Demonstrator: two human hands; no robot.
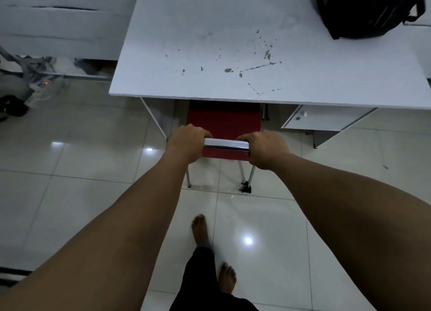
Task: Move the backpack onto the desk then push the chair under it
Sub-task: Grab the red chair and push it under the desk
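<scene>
A black backpack (366, 9) lies on the far right corner of the white desk (210, 42). A red chair (224, 121) with a shiny metal top rail stands at the desk's front edge, the front part of its seat hidden under the desktop. My left hand (186, 142) grips the left end of the rail. My right hand (263, 147) grips the right end. The chair's rear legs stand on the tiled floor in front of the desk.
A white drawer unit (326, 121) sits under the desk on the right. Cables and a power strip with a red light (45, 84) lie on the floor at the left. My bare feet (200, 229) stand on glossy tiles behind the chair.
</scene>
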